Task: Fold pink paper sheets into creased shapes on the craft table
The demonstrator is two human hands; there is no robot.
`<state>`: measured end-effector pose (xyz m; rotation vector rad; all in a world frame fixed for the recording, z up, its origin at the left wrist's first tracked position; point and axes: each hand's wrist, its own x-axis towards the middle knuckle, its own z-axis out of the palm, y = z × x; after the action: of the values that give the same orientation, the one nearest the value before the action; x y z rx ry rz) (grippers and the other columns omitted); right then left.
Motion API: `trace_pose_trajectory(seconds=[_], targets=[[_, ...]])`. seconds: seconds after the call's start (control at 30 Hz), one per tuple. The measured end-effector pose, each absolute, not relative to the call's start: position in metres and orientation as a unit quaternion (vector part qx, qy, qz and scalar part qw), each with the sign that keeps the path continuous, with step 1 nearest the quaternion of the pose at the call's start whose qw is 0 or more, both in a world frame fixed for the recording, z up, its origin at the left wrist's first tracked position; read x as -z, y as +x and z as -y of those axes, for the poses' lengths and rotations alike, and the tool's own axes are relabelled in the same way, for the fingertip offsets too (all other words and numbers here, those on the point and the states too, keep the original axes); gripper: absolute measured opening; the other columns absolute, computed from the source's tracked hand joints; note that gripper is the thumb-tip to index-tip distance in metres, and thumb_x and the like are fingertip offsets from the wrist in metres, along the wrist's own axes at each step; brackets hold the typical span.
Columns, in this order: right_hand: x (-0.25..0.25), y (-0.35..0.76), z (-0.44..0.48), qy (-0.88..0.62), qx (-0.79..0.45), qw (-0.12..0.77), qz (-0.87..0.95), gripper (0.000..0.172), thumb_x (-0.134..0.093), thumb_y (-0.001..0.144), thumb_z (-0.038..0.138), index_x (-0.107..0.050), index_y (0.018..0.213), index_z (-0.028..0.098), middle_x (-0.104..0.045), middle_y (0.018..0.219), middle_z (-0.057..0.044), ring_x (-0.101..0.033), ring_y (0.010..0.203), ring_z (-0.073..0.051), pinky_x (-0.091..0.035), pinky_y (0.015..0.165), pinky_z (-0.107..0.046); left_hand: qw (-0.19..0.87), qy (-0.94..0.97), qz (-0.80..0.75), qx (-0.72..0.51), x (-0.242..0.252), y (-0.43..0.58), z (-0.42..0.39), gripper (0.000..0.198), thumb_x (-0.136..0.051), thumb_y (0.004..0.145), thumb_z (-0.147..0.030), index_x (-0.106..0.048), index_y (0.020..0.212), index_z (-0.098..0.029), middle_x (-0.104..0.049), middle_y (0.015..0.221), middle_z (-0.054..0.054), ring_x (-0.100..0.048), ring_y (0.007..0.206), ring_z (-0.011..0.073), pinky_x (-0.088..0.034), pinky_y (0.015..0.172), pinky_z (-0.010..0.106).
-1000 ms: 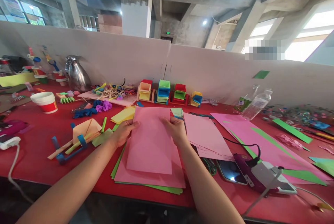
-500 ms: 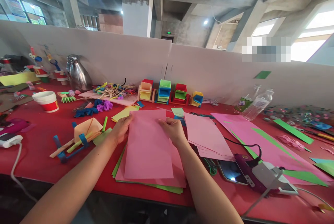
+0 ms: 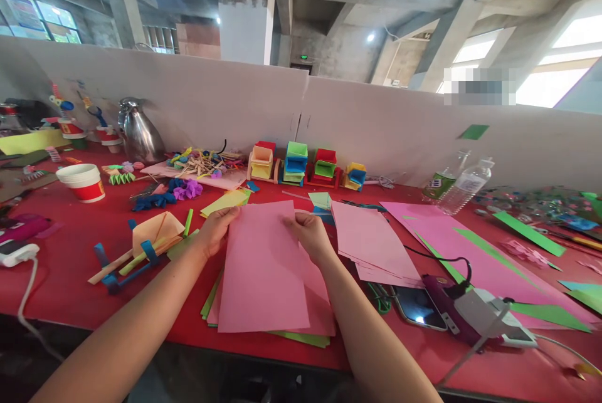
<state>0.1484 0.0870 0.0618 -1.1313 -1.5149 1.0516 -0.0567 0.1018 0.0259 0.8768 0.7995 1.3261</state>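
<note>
A pink sheet of paper [image 3: 263, 265] is held up at its far corners by both hands, tilted over a stack of coloured paper [image 3: 320, 306]. My left hand [image 3: 219, 229] pinches its far left edge, thumb and fingers closed. On the far right edge, my right hand [image 3: 308, 234] grips it with the thumb on top. Pink and green edges of the stack show beneath the held sheet; the rest is hidden. Another pile of pink sheets [image 3: 371, 240] lies just right of my right hand. Left of my left hand sits a folded paper model [image 3: 141, 249] with blue strips.
Several folded paper boxes [image 3: 296, 162] stand along the white partition [image 3: 211, 96]. A steel jug [image 3: 138, 133] and paper cups [image 3: 82, 182] are at the left. On the right lie a phone [image 3: 418, 308], a power strip [image 3: 484, 315], plastic bottles [image 3: 465, 185] and a large pink sheet [image 3: 489, 259].
The held pink sheet has shifted slightly left and its near edge has come a little lower. Both hands keep their grip on it.
</note>
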Motion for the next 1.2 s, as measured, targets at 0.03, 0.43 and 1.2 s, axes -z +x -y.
trace_pose_trajectory(seconds=[0.03,0.43,1.2], targets=[[-0.061,0.150,-0.088,-0.454,-0.417,0.478,0.625,0.037,-0.058,0.068,0.049,-0.050,0.053,0.016,-0.039,0.047,0.005,-0.032,0.043,-0.006,-0.023,0.041,-0.021,0.632,0.385,-0.349,-0.576,-0.026,-0.056,-0.101,0.026,-0.073,0.061,-0.033,-0.066,0.075,-0.012,-0.069,0.070,0.004,-0.062,0.062,0.0160,-0.048,0.062,0.027],[-0.054,0.160,-0.099,-0.457,-0.378,0.477,0.648,0.042,-0.051,0.072,0.054,-0.045,0.053,0.018,-0.035,0.046,0.004,-0.029,0.043,-0.007,-0.022,0.040,-0.022,0.647,0.392,-0.345,-0.556,-0.027,-0.052,-0.095,0.030,-0.069,0.066,-0.038,-0.065,0.080,-0.012,-0.069,0.075,0.005,-0.063,0.066,0.0170,-0.047,0.065,0.027],[-0.048,0.169,-0.107,-0.495,-0.349,0.520,0.603,0.042,-0.053,0.067,0.057,-0.046,0.054,0.018,-0.035,0.045,0.005,-0.026,0.041,-0.006,-0.018,0.038,-0.021,0.677,0.448,-0.344,-0.472,-0.019,-0.050,-0.096,0.028,-0.067,0.068,-0.039,-0.066,0.079,-0.013,-0.069,0.071,0.007,-0.063,0.063,0.0190,-0.046,0.059,0.028]])
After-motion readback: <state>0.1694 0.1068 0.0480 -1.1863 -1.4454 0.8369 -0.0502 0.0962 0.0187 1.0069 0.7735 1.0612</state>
